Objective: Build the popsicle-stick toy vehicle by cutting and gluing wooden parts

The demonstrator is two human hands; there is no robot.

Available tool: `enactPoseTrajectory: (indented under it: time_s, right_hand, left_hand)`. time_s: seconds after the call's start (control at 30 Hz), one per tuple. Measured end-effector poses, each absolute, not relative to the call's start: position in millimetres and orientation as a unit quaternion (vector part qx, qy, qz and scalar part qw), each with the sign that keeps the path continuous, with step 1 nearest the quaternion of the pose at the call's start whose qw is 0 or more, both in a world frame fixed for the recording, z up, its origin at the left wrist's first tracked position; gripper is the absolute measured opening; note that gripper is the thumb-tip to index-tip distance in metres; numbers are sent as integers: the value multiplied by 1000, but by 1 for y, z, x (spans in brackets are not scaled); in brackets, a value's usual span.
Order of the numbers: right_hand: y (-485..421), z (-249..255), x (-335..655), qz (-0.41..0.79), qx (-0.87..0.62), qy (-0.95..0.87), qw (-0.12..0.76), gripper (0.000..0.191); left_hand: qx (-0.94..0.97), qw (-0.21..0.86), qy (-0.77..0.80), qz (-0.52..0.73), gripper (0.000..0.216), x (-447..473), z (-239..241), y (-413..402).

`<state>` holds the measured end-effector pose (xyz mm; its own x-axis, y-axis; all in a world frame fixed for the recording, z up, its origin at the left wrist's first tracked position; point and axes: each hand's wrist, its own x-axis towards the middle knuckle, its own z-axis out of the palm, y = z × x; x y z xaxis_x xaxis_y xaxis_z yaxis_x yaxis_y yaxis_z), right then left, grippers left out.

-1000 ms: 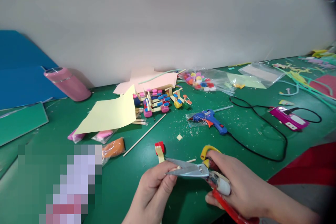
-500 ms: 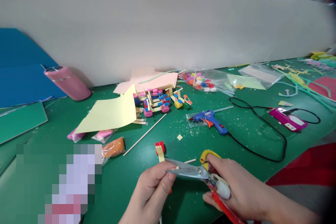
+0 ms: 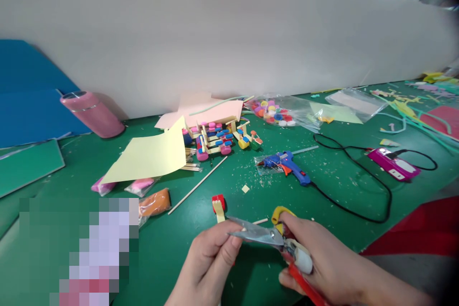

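Two hands [image 3: 211,258], cropped scissors [image 3: 270,237], strip [image 3: 220,214] partly hidden

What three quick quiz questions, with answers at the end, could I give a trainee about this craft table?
1. Which hand holds the metal scissors with yellow and red handles?
2. True or false: the blue plastic glue gun lies apart from the bare left hand.
3. What shows inside the clear plastic bag beyond the glue gun?
a) long wooden sticks
b) small round colourful pieces
c) a metal ruler

Key:
1. The right hand.
2. True.
3. b
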<state>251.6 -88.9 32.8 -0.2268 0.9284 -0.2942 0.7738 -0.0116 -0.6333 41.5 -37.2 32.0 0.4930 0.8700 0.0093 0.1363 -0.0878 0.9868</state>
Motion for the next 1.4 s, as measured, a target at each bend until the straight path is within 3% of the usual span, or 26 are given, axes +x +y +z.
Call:
enactPoseTrajectory:
  time_s: [0.43,0.73,0.9,1.07,1.2,1.4]
  right_hand:
    - [-91,26,252,379,-624,-676,99,30]
    - [-85,13,262,408,-640,-601,250,23]
    - [-80,9,268,477,-622,-533,319,26]
    - [-87,15,263,470,-617,-564,285,22]
    - [-93,24,258,429,-613,-630,206,33]
    - [-94,29,257,343,-639,-674,141,38]
  left_hand:
    - [672,576,380,269,23,36,29,-38]
    - [492,757,336,266,36,53,34,-38]
    - [446,788,333,264,32,53,29,-39]
    - [413,799,346,268,28,57,27,-38]
    - [413,798,328,292,30,56,25,-36]
    - [496,729,338,330,22,48,28,-36]
